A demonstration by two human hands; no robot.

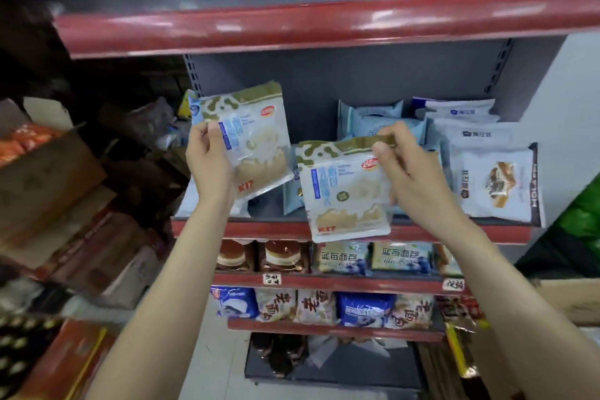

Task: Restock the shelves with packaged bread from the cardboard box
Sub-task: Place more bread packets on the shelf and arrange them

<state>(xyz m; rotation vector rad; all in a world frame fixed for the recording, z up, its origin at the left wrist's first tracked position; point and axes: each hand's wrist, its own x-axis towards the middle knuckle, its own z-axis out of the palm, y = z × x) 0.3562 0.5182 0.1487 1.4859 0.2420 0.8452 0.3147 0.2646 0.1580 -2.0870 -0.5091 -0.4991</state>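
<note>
Both bare forearms reach up from the bottom of the view toward a red-edged shelf (422, 232), each hand carrying one bread packet. Curled fingers and thumb of the left hand (207, 159) grip the left edge of a white-and-green bread packet (250, 143), held upright and slightly tilted above the shelf's left end, clear of the board. At the same shelf's front edge, near its middle, the right hand (409, 169) pinches the green top seam of a second matching packet (344, 188), which hangs with its bottom overlapping the red front lip; whether it touches the lip is hard to tell. Behind that packet, pale blue packets (373, 122) stand toward the back, and white packets (496, 178) fill the shelf's right end. A higher shelf (324, 26) with the same red lip spans the top. Lower shelves carry cake packs (282, 255) and blue-and-beige bread bags (363, 307). Stacked cartons (52, 178), blurred, sit left of the rack, and a cardboard box (571, 299) shows at the right edge.
</note>
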